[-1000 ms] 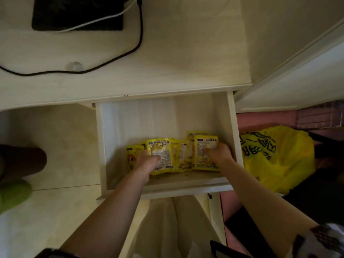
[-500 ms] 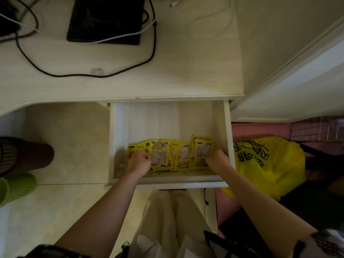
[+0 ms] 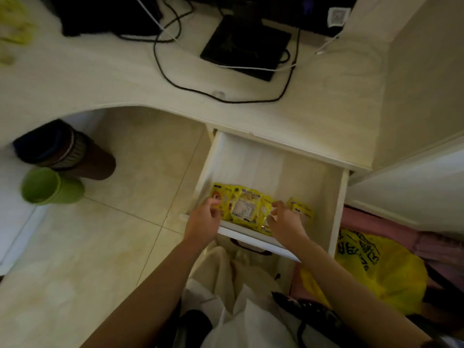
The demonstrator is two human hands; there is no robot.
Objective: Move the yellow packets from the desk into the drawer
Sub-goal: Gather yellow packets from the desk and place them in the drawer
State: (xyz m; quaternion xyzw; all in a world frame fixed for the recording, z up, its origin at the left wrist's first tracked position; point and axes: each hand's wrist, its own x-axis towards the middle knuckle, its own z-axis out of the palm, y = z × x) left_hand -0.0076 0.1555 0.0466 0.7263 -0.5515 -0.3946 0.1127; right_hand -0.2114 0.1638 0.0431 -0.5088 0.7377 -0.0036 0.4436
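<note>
Several yellow packets (image 3: 244, 205) stand in a row against the front wall of the open drawer (image 3: 276, 167) under the pale desk (image 3: 100, 79). My left hand (image 3: 204, 221) touches the left end of the row, fingers curled at the leftmost packet. My right hand (image 3: 286, 222) reaches into the right part of the row, fingers bent among the packets; one packet (image 3: 300, 209) lies beyond it on the right. Whether either hand truly pinches a packet is unclear. More yellow items (image 3: 15, 28), blurred, lie at the desk's far left.
A black monitor base (image 3: 247, 49) and black and white cables (image 3: 170, 79) lie on the desk. A brown bin (image 3: 75, 154) and green cup (image 3: 47, 187) stand on the tiled floor at left. A yellow plastic bag (image 3: 376, 267) sits right of the drawer.
The view swung left and up, showing more desk and floor. My right hand moved from the right end of the row toward its middle; my left hand stays at the left end.
</note>
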